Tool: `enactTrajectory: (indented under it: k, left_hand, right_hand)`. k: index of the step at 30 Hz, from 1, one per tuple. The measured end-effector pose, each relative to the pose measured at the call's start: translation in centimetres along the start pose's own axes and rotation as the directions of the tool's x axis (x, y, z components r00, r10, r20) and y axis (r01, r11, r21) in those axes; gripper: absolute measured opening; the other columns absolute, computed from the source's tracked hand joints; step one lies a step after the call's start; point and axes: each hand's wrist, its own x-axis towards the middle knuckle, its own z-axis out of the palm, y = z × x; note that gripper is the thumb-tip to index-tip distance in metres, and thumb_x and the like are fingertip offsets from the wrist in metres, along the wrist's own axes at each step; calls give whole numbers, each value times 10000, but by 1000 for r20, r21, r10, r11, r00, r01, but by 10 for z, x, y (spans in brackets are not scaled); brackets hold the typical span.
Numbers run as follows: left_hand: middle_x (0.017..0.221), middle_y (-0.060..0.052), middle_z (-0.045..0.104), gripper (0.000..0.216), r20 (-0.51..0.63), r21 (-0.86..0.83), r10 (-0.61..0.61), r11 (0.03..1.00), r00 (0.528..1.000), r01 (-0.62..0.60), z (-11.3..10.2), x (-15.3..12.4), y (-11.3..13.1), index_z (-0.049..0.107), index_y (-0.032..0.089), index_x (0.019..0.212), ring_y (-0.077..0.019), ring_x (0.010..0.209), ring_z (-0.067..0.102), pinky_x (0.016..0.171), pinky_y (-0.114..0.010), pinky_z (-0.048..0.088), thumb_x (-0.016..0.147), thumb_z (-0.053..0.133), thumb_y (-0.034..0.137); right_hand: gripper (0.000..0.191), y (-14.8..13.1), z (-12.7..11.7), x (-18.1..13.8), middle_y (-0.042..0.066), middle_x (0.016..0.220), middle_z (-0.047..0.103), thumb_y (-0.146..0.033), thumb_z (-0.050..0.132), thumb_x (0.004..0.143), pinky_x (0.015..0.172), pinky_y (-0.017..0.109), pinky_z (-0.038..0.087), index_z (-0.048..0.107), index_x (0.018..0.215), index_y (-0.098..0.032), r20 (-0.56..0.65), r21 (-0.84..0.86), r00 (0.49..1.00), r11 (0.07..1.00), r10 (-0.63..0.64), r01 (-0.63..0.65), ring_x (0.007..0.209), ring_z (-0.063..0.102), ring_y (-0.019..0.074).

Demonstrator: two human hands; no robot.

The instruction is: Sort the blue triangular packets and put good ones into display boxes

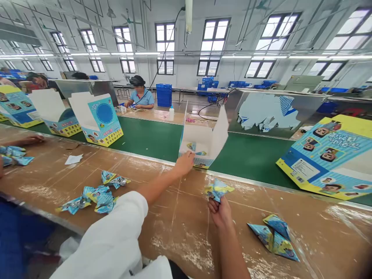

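An open box (195, 133), the clock's centre, stands on a green belt (148, 135) with packets (192, 146) inside. The left hand (184, 164) is at its near-left edge, fingers curled; whether they grip anything, I cannot tell. At five o'clock, above the brown table (162, 209), the right hand (223, 215) pinches blue-and-yellow packaging (219, 188). Loose packets lie between four and five (281, 245) and at eight (105, 198). More boxes stand at nine (105, 118) and three (328, 159). Between ten and eleven, a co-worker (145, 100) sits.
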Motion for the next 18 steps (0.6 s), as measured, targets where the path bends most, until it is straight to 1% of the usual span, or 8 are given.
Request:
enactTrajectory:
  k: [3,6,8,10,12,13,16,18]
  left_hand:
    - [1254,-128,537,378,26,24,18,1000,999,-19,4,-32,3,475,167,1283,-228,1066,594,866,-342,513,912,413,208]
    - [1243,-116,552,368,56,36,31,999,998,-33,6,-56,5,496,196,1267,-217,1004,619,827,-335,527,905,436,228]
    - [1258,-117,548,371,67,41,27,999,997,-30,6,-63,3,499,203,1270,-210,972,633,807,-326,531,908,428,236]
    - [1294,-122,532,374,70,46,20,999,997,-23,4,-62,-1,499,201,1275,-210,969,639,804,-320,530,913,418,249]
    - [1341,-123,506,385,64,51,16,999,998,-20,1,-52,-6,490,199,1288,-221,1023,628,834,-326,524,916,411,257]
    - [1360,-125,494,397,57,52,16,998,998,-19,-1,-45,-9,478,197,1301,-231,1071,610,862,-333,517,914,413,255]
    - [1397,-149,465,450,21,51,19,998,1000,-20,-8,-21,-19,424,176,1350,-264,1213,527,962,-371,475,904,422,238]
    - [1439,-178,419,483,-5,45,32,998,999,-32,-12,-5,-28,390,148,1371,-293,1271,478,1008,-409,442,896,429,226]
  right_hand:
    - [492,-7,1,-4,-122,486,272,-417,789,599,333,111,173,351,649,-198,38,43,999,999,13,-14,383,197,17]
    - [474,-10,4,-8,-119,491,269,-434,777,636,337,118,182,367,651,-196,-1,48,999,998,-41,41,386,208,19]
    - [505,-10,7,-10,-119,489,273,-455,783,632,344,124,186,349,636,-197,-30,20,997,997,-71,71,388,223,19]
    - [541,-8,8,-11,-121,474,277,-483,793,612,349,129,179,334,627,-198,-76,-59,987,989,-138,134,383,227,17]
    - [550,-6,10,-11,-124,460,287,-529,788,599,354,133,170,349,634,-199,-100,-136,976,974,-195,181,373,221,16]
    - [559,-6,11,-10,-125,452,284,-554,784,587,354,135,163,354,636,-201,-105,-160,974,970,-202,184,368,216,16]
    - [602,-6,13,-10,-126,435,278,-610,783,518,356,138,138,349,623,-206,-110,-230,980,964,-166,137,359,204,15]
    - [622,-8,14,-9,-123,443,269,-657,748,514,354,144,137,326,615,-212,-71,-283,988,952,-139,114,362,193,16]
